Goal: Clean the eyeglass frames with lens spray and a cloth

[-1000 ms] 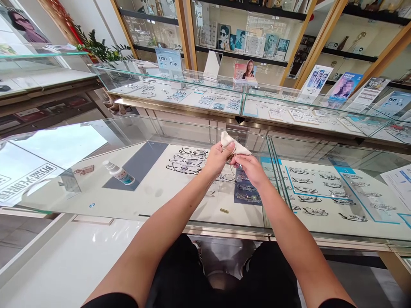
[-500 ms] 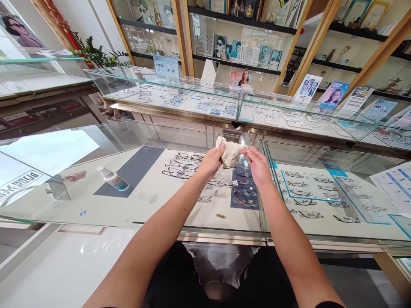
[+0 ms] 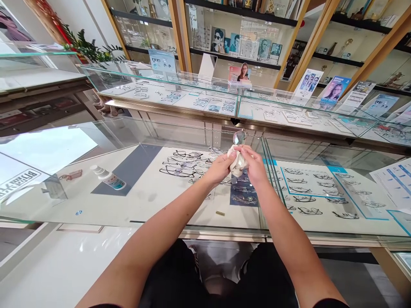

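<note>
My left hand (image 3: 222,166) grips a bunched cream cloth (image 3: 238,166) over the glass counter. Thin-rimmed eyeglasses (image 3: 239,137) stand upright above the cloth, one lens showing and the other covered by cloth and fingers. My right hand (image 3: 254,165) is closed at the right side of the glasses, its fingertips meeting the cloth. Below both hands, under the glass, lie several eyeglass frames (image 3: 180,167) and a dark blue display mat (image 3: 236,199).
A white spray bottle (image 3: 108,177) stands tilted in view on the left, by a grey strip (image 3: 141,158). Display cards (image 3: 307,87) line the far glass showcase (image 3: 180,112). More eyeglasses (image 3: 310,211) lie in the case at right. A potted plant (image 3: 85,47) is at back left.
My left hand has brought the cloth right, onto the glasses, and it now wraps the lower lens. The hands have come together. The view has shifted slightly.
</note>
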`<state>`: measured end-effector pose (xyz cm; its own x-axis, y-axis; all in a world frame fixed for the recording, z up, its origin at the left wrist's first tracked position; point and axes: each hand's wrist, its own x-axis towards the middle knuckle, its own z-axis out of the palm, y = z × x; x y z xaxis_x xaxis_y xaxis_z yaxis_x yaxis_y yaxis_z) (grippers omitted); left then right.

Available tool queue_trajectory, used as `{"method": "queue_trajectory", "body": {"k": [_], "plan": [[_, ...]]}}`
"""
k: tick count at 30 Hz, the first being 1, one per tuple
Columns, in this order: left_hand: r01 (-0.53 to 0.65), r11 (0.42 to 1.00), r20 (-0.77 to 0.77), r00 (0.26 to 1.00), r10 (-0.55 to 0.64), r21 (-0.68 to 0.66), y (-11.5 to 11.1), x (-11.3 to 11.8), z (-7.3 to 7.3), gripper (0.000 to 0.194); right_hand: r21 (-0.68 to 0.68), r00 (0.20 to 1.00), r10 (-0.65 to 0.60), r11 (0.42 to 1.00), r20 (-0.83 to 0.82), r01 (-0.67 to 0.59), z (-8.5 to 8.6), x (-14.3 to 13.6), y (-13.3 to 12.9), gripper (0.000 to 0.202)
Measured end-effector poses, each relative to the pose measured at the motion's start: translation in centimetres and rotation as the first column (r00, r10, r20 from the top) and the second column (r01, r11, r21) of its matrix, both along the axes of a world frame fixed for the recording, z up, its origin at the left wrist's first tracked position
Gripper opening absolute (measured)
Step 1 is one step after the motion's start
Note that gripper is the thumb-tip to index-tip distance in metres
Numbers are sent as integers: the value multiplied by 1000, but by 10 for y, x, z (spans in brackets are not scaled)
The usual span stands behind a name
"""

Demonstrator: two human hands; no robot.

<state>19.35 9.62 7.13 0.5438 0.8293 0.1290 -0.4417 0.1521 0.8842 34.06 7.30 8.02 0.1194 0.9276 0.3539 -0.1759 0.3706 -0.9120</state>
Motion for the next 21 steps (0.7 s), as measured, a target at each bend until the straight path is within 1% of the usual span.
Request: {"method": "queue_trajectory", "body": {"k": [5, 8, 12, 15, 18, 21], "plan": [[128, 992, 27, 991, -128, -6, -2, -4, 6, 56, -58, 997, 7, 998, -82, -12, 7, 2, -3, 25], [149, 988, 10, 989, -149, 30, -3, -5, 7, 54, -113, 994, 4, 994, -109, -16, 6, 1, -3, 28], [108, 992, -15, 994, -107, 67, -4, -6, 8, 58, -170, 993, 7, 985, -120, -27, 2, -1, -2, 35], [76, 993, -55, 996, -71, 91, -5, -5, 7, 60, -193, 990, 20, 980, -139, -47, 0, -2, -2, 36], [18, 995, -87, 996, -10, 97, -6, -2, 5, 62, -172, 991, 37, 983, -131, -60, 0, -3, -3, 35], [-91, 992, -71, 993, 98, 86, -6, 3, 1, 62, -120, 994, 61, 990, -88, -72, 2, -7, -5, 35]]}}
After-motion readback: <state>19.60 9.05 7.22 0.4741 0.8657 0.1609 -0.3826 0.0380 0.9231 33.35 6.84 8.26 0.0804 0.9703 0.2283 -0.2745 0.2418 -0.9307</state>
